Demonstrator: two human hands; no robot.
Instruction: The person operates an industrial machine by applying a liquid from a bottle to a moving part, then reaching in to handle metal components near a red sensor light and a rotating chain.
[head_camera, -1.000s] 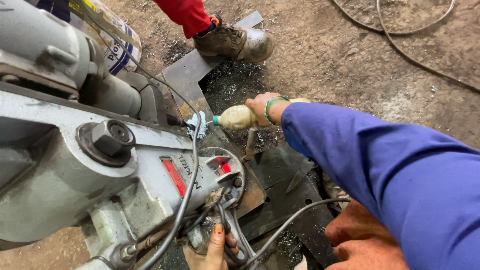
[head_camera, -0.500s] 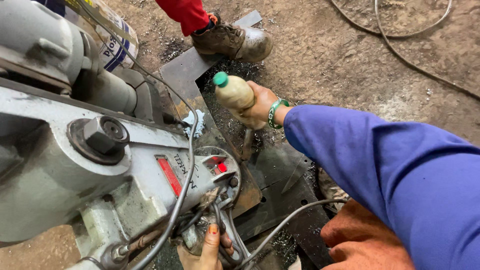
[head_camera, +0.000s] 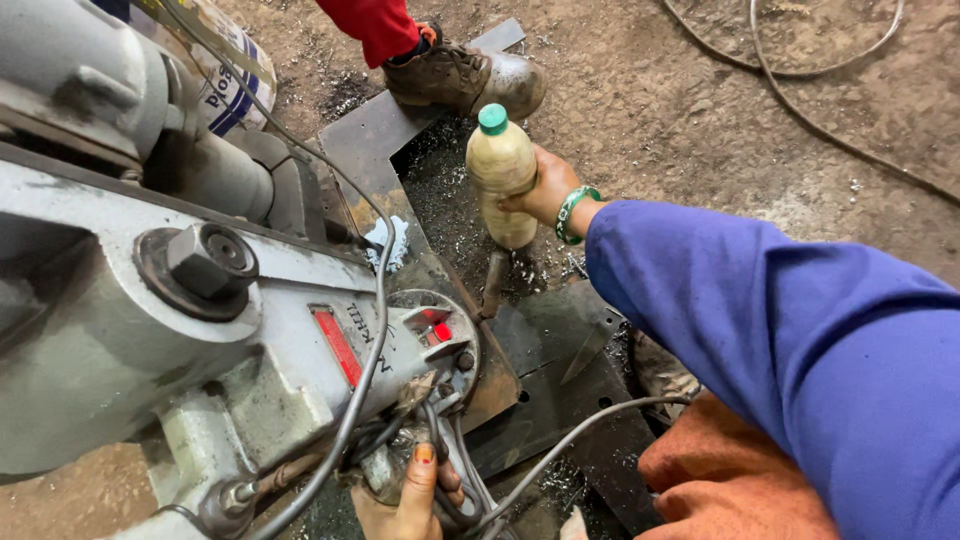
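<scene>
Right hand (head_camera: 545, 190) is closed around a plastic bottle (head_camera: 502, 172), fingers wrapped behind its lower half, thumb side toward the camera; a green beaded bracelet (head_camera: 571, 212) sits on the wrist and the sleeve (head_camera: 800, 340) is blue cloth. The bottle stands nearly upright, green cap (head_camera: 492, 118) on top, body translucent and filled with a cloudy, pale yellowish liquid; its base hangs just above a dark steel plate (head_camera: 560, 350) strewn with fine metal chips. Left hand (head_camera: 408, 495) is at the bottom edge, low on the drill (head_camera: 200, 330), thumb up with an orange-painted nail; the fingers curl around the cables (head_camera: 455, 480) and the part under the machine's head, a close grip, though what exactly it clasps is hidden. The drill is a heavy cast body, grey paint worn and grimy, with a large hex bolt (head_camera: 205, 262) on a round boss and a red strip and red lamp on its face. A thin grey cable loops across it. Floor (head_camera: 700, 110) is packed dirt, brown and gritty. Another person's scuffed leather boot (head_camera: 465, 78) and red trouser leg stand on the plate's far corner, just beyond the bottle.
</scene>
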